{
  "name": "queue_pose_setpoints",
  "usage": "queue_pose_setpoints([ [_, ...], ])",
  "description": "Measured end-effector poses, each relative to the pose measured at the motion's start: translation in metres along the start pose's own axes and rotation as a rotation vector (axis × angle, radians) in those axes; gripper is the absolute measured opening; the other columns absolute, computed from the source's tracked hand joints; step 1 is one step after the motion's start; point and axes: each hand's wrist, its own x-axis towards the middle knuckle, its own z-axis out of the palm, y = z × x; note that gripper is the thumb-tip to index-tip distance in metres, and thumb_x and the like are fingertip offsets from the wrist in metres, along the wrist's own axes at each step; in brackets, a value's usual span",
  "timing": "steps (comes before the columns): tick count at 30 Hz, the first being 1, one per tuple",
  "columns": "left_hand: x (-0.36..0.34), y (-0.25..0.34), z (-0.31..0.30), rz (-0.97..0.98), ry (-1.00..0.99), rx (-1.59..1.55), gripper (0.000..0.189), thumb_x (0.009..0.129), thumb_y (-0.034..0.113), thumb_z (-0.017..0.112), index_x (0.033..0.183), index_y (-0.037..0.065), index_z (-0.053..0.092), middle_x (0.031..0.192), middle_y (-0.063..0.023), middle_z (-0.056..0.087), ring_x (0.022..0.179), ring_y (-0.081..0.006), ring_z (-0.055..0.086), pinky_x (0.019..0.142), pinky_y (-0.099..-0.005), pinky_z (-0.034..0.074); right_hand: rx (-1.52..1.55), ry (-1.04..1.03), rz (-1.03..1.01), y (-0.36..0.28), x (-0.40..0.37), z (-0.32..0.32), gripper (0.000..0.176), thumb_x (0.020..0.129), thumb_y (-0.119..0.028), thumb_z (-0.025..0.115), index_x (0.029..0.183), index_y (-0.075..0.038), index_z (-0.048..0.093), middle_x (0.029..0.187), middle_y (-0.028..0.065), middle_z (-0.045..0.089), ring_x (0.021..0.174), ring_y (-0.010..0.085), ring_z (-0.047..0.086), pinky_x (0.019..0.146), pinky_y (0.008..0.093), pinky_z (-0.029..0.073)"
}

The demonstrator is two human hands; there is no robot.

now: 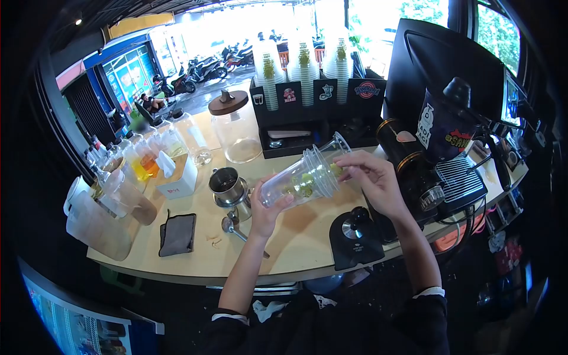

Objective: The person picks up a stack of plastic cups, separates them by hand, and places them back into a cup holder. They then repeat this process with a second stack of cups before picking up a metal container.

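Observation:
A short stack of clear plastic cups (294, 182) with green print lies tilted between my hands, above the wooden counter. My left hand (268, 208) is wrapped round the base end of the stack. At the rim end, my right hand (370, 177) has its thumb and fingers pinched by the outermost cup, whose rim stands a little apart from the others. A metal drip filter (228, 186) on a metal cup is just left of my left hand, with a spoon (234, 228) beside it. Below my right hand sits a tamper (357, 229) on a black mat.
Tall cup stacks (303, 65) stand in a black holder (319, 94) at the back. A wooden-lidded glass jar (236, 133), tissue box (177, 177), bottles, pitchers (97, 222) and a folded grey cloth (177, 234) are on the left. An espresso machine (438, 65) and grinder stand right.

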Motion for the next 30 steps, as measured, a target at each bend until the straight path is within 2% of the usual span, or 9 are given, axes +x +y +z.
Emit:
queue_pose_setpoints([
  [2,-0.002,0.003,0.004,0.001,-0.003,0.034,0.054,0.068,0.011,0.077,0.113,0.000,0.050,0.107,-0.0098,0.058,0.099,-0.0158,0.056,0.089,-0.0297,0.044,-0.238,-0.028,-0.117,-0.005,0.000,0.003,0.019,0.081,-0.004,0.064,0.099,0.002,0.063,0.098,0.0085,0.062,0.074,0.0100,0.060,0.070,0.0232,0.049],
  [5,-0.003,0.005,0.007,0.004,-0.008,0.093,0.055,0.068,0.012,0.078,0.114,0.000,0.049,0.107,-0.0099,0.058,0.099,-0.0154,0.056,0.088,-0.0287,0.045,-0.244,-0.010,-0.027,-0.004,-0.002,0.006,0.023,0.077,-0.002,0.067,0.100,0.000,0.064,0.097,0.0082,0.063,0.074,0.0094,0.060,0.069,0.0229,0.049],
  [10,-0.002,-0.003,0.002,0.035,-0.004,0.099,0.056,0.070,0.011,0.076,0.116,-0.001,0.048,0.108,-0.0102,0.057,0.099,-0.0156,0.056,0.085,-0.0282,0.048,-0.257,0.041,-0.036,-0.003,-0.001,0.000,0.026,0.076,-0.001,0.067,0.102,-0.001,0.065,0.094,0.0083,0.063,0.073,0.0083,0.059,0.068,0.0225,0.049],
  [12,-0.005,0.001,0.004,-0.074,0.010,-0.095,0.053,0.073,0.009,0.073,0.118,-0.001,0.048,0.109,-0.0107,0.057,0.098,-0.0163,0.058,0.084,-0.0293,0.050,-0.240,0.070,-0.032,-0.004,0.000,-0.003,0.027,0.076,-0.001,0.067,0.103,-0.001,0.065,0.093,0.0083,0.063,0.073,0.0082,0.058,0.068,0.0223,0.048],
  [14,-0.005,0.000,0.003,-0.113,0.008,-0.138,0.051,0.074,0.009,0.071,0.118,-0.001,0.047,0.110,-0.0109,0.057,0.097,-0.0165,0.058,0.084,-0.0299,0.051,-0.307,-0.026,-0.076,-0.002,0.001,-0.007,0.033,0.080,-0.001,0.062,0.112,-0.002,0.061,0.096,0.0087,0.064,0.073,0.0084,0.057,0.070,0.0230,0.047],
  [20,-0.003,-0.001,0.003,-0.191,-0.018,-0.194,0.047,0.077,0.008,0.067,0.118,0.000,0.048,0.111,-0.0097,0.057,0.096,-0.0162,0.059,0.084,-0.0303,0.051,-0.143,0.057,-0.013,-0.003,0.002,0.000,0.041,0.093,-0.005,0.043,0.134,-0.006,0.041,0.102,0.0089,0.064,0.073,0.0082,0.054,0.071,0.0246,0.047],
  [22,-0.004,0.000,0.006,-0.192,-0.023,-0.183,0.046,0.077,0.007,0.066,0.118,0.000,0.048,0.110,-0.0092,0.058,0.096,-0.0159,0.059,0.084,-0.0301,0.051,-0.141,0.046,0.015,-0.001,0.001,0.002,0.041,0.094,-0.007,0.041,0.135,-0.006,0.040,0.101,0.0088,0.064,0.073,0.0081,0.053,0.071,0.0244,0.047],
  [24,-0.004,0.003,0.010,-0.158,-0.028,-0.121,0.047,0.079,0.014,0.066,0.119,-0.003,0.047,0.111,-0.0101,0.057,0.101,-0.0179,0.057,0.090,-0.0334,0.046,-0.139,0.038,0.043,0.002,0.000,0.003,0.040,0.095,-0.008,0.040,0.135,-0.006,0.039,0.100,0.0086,0.064,0.073,0.0079,0.052,0.071,0.0243,0.046],
  [30,-0.004,0.005,0.013,-0.186,-0.027,-0.144,0.047,0.079,0.011,0.064,0.120,-0.004,0.047,0.111,-0.0107,0.058,0.100,-0.0174,0.058,0.090,-0.0318,0.046,-0.149,0.020,0.024,0.010,-0.004,0.008,0.043,0.095,-0.008,0.041,0.138,-0.005,0.034,0.096,0.0085,0.064,0.073,0.0070,0.051,0.073,0.0233,0.045],
])
